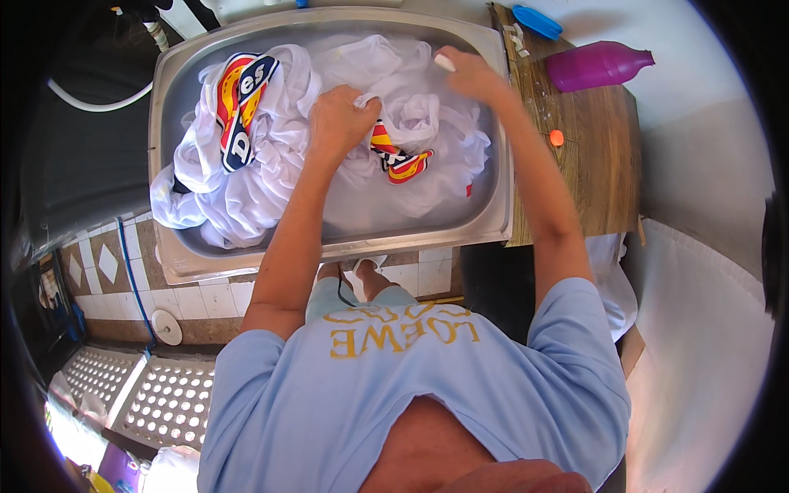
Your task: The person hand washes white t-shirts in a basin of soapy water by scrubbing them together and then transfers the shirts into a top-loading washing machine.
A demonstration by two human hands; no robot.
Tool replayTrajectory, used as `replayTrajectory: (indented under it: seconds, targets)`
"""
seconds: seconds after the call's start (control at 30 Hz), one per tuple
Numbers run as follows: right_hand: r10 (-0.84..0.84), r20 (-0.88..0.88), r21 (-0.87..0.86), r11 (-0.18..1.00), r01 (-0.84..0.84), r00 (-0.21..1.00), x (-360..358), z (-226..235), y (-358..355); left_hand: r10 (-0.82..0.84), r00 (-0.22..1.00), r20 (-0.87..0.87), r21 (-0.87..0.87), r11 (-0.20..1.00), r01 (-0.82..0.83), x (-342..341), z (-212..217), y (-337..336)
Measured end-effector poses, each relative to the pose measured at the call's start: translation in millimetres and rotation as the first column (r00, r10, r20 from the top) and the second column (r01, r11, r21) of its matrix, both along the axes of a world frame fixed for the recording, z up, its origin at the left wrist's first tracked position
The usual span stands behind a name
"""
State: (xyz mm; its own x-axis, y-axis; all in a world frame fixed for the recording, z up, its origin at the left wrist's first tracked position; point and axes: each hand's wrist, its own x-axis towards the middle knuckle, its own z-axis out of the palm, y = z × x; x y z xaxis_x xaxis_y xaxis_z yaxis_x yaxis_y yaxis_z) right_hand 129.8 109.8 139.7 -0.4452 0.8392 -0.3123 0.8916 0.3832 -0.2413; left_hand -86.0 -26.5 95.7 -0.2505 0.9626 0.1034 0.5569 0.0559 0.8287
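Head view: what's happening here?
A person is handling wet white garments in a metal sink basin. The left hand grips a bunch of white cloth in the middle of the basin. The right hand holds a small white piece, seemingly soap, against the cloth near the far rim. A purple bottle lies on the wooden table to the right.

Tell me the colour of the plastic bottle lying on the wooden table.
The plastic bottle is translucent purple-magenta, clearest in the head view.
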Motion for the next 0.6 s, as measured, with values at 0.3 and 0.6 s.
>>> replayTrajectory:
  seconds: [0.3, 0.6]
  targets:
    - [-0.031, -0.348, 0.088, 0.994, 0.066, 0.937, 22.2, 33.8, -32.2, -0.022, 1.000, 0.000, 0.053, 0.998, 0.022, 2.8, 5.8, -1.3]
    - [-0.246, -0.095, 0.522, 0.813, 0.258, 0.965, 119.7, 6.2, -12.1, -0.058, 0.998, 0.007, 0.105, 0.993, 0.057, 2.3, 1.8, -1.4]
